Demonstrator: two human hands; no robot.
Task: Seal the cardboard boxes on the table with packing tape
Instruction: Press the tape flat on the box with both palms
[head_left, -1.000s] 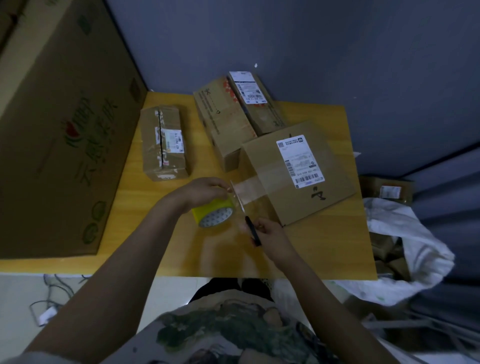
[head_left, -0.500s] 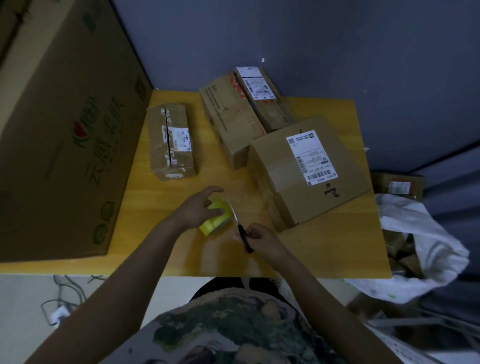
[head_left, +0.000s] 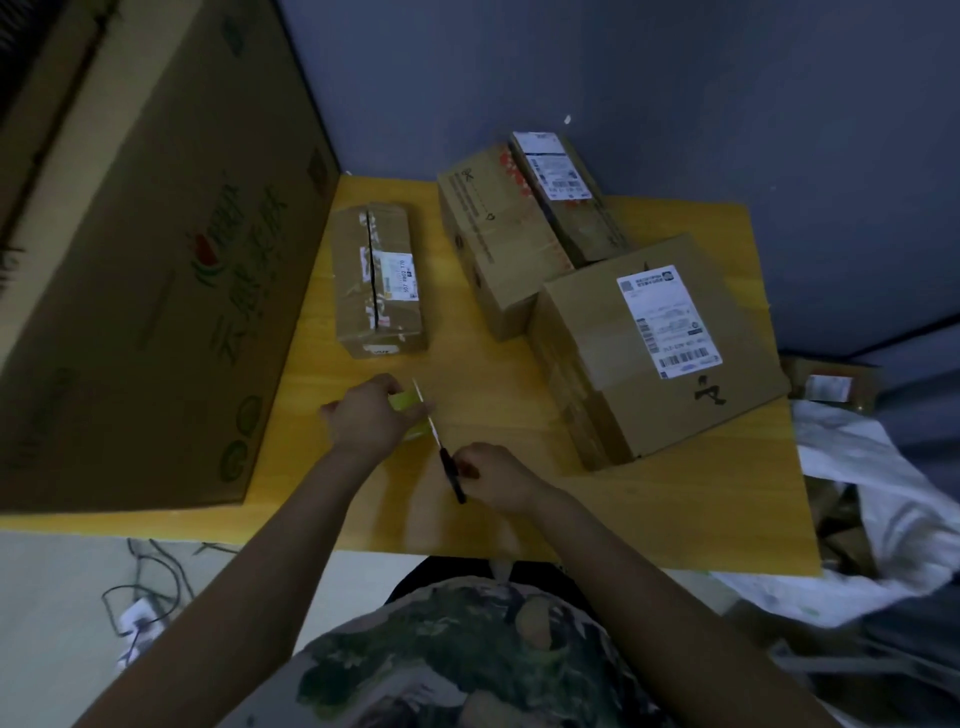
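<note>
Head view: left hand (head_left: 371, 415) curls over the yellow tape roll (head_left: 408, 402) at the near middle of the table (head_left: 675, 493); right hand (head_left: 493, 473) pinches a black-handled cutter (head_left: 451, 475), blade aimed away and leftward, close to the roll. I'd keep that edge clear of the left hand and the tape's end lifted. Behind, the small box (head_left: 376, 280) lies lengthwise toward the wall (head_left: 675, 104), split seam along it.

Frame is running dim and underexposed, with a bluish cast sitting on the wall (head_left: 675, 104). Light is coming in soft and even, throwing only faint shadows beside the boxes (head_left: 597, 312) on the table (head_left: 519, 509). White labels (head_left: 667, 322) are reading brightest, print smearing. Left hand (head_left: 366, 415) is blurring slightly. Wide-angle lens is bowing the big carton (head_left: 156, 260) at the left edge.
</note>
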